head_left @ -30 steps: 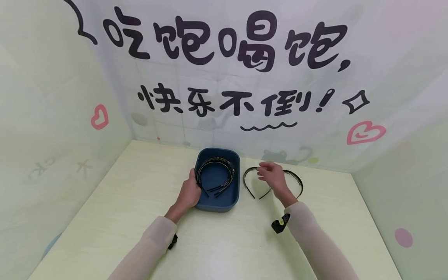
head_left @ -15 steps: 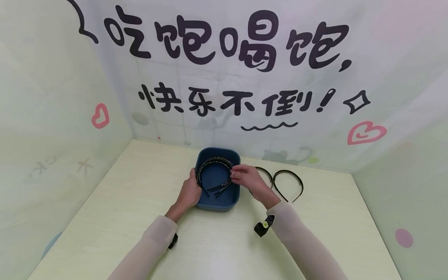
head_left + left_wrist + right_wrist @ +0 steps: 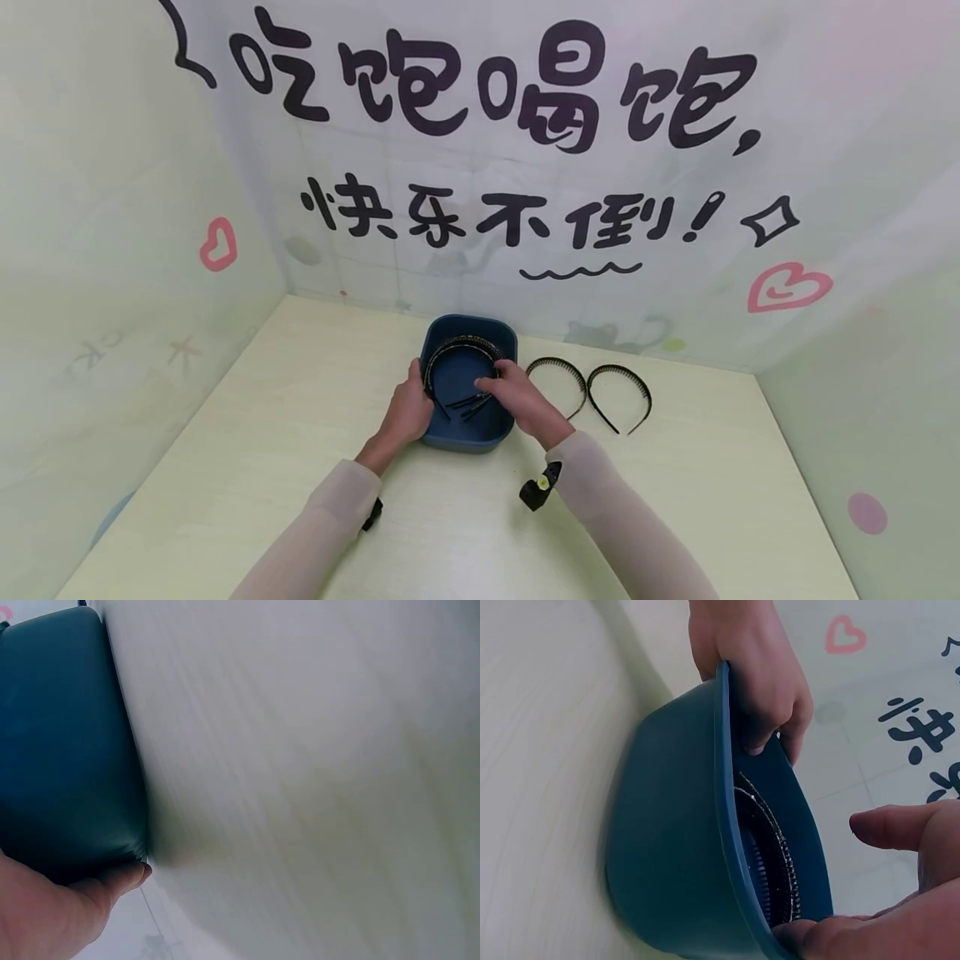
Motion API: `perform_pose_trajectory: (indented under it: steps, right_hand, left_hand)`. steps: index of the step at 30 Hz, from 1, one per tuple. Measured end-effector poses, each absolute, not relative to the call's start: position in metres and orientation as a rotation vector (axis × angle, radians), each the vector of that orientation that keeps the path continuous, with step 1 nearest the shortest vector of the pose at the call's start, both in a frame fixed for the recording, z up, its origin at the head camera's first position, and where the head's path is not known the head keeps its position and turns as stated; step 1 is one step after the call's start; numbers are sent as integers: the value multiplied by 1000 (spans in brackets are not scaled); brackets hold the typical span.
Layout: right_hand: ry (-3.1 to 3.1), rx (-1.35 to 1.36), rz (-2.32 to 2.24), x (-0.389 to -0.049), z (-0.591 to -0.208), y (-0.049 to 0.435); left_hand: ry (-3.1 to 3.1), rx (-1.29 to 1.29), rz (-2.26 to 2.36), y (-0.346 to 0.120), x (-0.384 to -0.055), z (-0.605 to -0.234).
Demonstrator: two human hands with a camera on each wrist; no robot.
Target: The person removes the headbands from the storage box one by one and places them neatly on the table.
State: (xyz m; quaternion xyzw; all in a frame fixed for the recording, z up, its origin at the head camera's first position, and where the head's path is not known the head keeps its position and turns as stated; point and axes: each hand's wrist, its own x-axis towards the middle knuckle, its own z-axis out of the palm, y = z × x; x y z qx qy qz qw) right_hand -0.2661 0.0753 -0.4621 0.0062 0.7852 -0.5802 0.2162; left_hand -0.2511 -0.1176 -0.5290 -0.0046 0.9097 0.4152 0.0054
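A deep blue plastic box point(image 3: 468, 447) stands on the table with several black toothed headbands point(image 3: 457, 343) nested inside it. My left hand point(image 3: 408, 410) grips its left wall, fingers over the rim and inside, as the right wrist view shows. Over the right rim reaches my right hand point(image 3: 525, 400), with thumb and forefinger spread apart. In the right wrist view a digit of that right hand point(image 3: 900, 900) touches the rim or lies just over it; nothing shows between the fingers. Part of the headbands is hidden by the right hand.
Two more black headbands, a left one point(image 3: 557, 363) and a right one point(image 3: 621, 372), lie side by side on the pale table point(image 3: 705, 483) right of the box. A printed cloth point(image 3: 420, 283) hangs behind, with cloth on both sides too.
My right hand has moved left from above the loose headbands to the box's right rim, uncovering the two headbands. Its thumb now points into the box. The left hand keeps its grip.
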Motion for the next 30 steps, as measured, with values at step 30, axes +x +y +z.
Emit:
perform_pose_trajectory:
  steps: [30]
  right_hand:
    - [2409, 102, -1636, -265, -463, 66]
  left_hand:
    - [2847, -68, 1239, -116, -251, -525]
